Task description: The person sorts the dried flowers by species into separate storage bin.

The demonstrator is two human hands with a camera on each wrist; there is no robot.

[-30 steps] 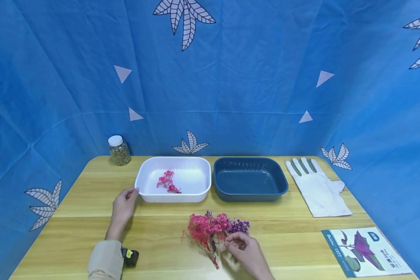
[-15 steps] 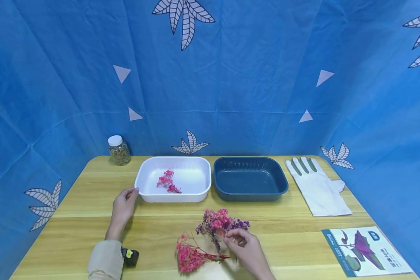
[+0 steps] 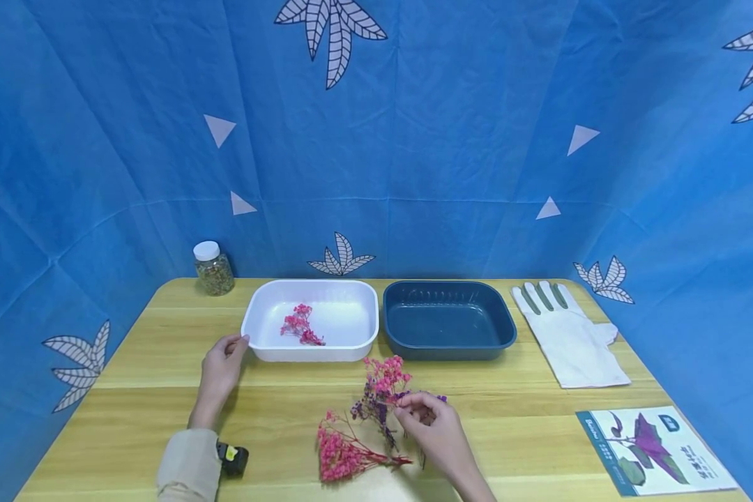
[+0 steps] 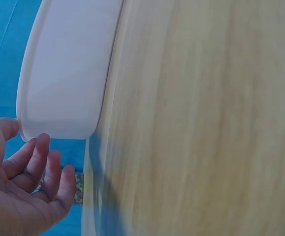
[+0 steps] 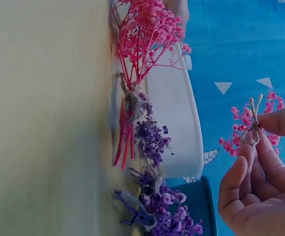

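Observation:
My right hand (image 3: pixel 436 432) pinches a small bunch of pink dried flowers (image 3: pixel 387 376) between thumb and fingers, raised over the table. In the right wrist view, twine (image 5: pixel 255 127) binds its stems at my fingertips. Below lies a larger pink dried-flower bunch (image 3: pixel 341 454), heads to the left, also tied. Purple dried-flower bunches (image 5: pixel 154 140) lie beside it, partly hidden by my right hand in the head view. My left hand (image 3: pixel 222 366) holds the near left corner of a white plastic tray (image 3: pixel 314 354), thumb at its rim. Inside that tray lies a pink sprig (image 3: pixel 301 324).
A dark blue tray (image 3: pixel 448 353) stands right of the white one. Behind on the left is a white-lidded jar (image 3: pixel 215 272). White gloves (image 3: pixel 574 345) and a printed packet (image 3: pixel 659 450) lie at the right. A blue curtain (image 3: pixel 389 139) surrounds the table's back and sides.
The large pink bunch has come apart from the others and dropped to the left on the table. My right hand has lifted the small pink bunch slightly up and left. The left hand stays.

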